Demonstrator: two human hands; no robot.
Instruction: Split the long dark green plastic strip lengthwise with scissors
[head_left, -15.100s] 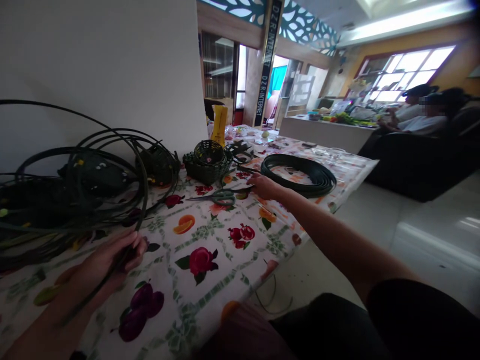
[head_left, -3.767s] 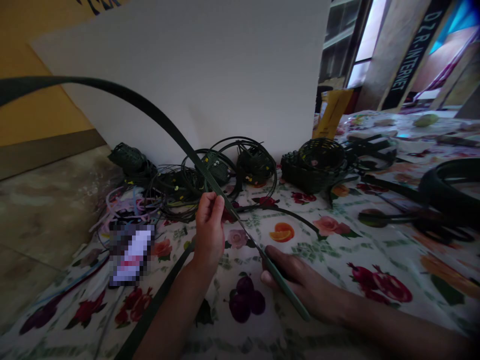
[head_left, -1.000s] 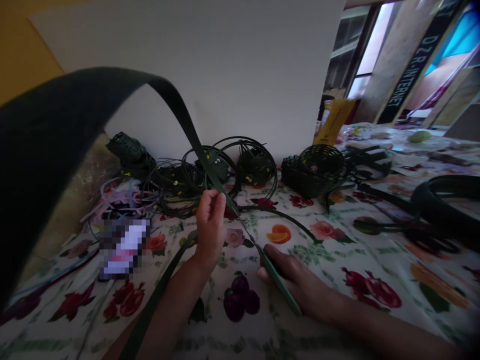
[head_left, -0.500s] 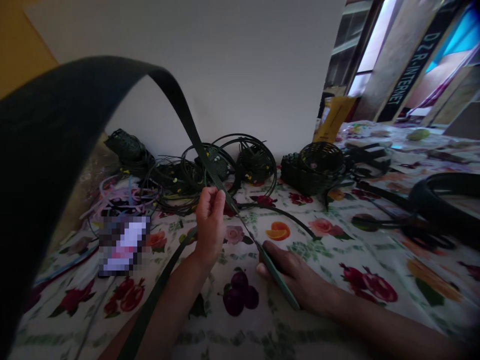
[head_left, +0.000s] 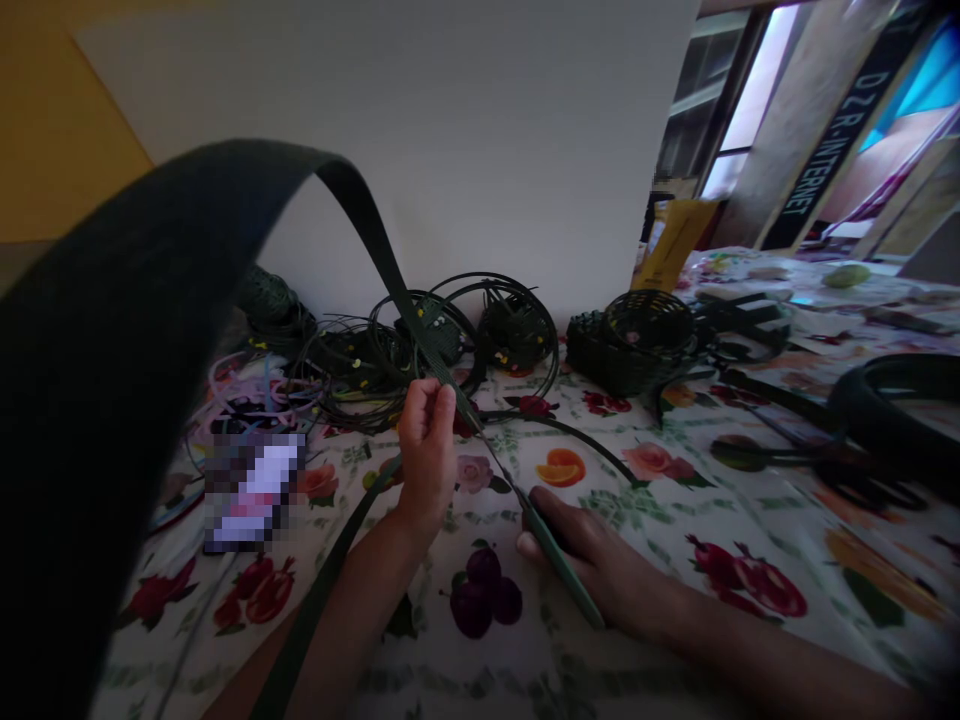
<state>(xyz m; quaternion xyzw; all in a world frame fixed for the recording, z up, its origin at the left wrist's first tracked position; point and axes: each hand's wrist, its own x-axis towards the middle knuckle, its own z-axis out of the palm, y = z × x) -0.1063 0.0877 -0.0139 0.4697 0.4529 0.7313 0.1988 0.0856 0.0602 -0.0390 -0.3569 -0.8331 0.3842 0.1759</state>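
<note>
Two bare hands work above a bench [head_left: 525, 640] covered with a fruit-and-flower print cloth. Near the center of the frame, the left hand [head_left: 427, 455] pinches a dark green strip [head_left: 375, 235] between thumb and bent fingers. From this pinch the strip rises, arches across the upper left, and widens into a dark, blurred band along the left edge. Another green length [head_left: 330, 570] runs from behind the left wrist down to the bottom edge, left of center. Just right of center and lower, the right hand [head_left: 585, 550] has its fingers closed around the green handle of a tool [head_left: 559, 565], whose thin metal part points up and left to the strip, just below the left fingertips; what kind of tool it is cannot be told. Behind the hands, across the middle of the frame, lie loops of thin dark cord [head_left: 480, 277] and small woven pieces with yellow dots. Right of center sits a dark woven basket [head_left: 626, 355]. A thick green coil [head_left: 862, 400] rests at the right edge, and a pixelated object [head_left: 255, 495] lies at lower left, near pale tangled strips [head_left: 247, 400].
</note>
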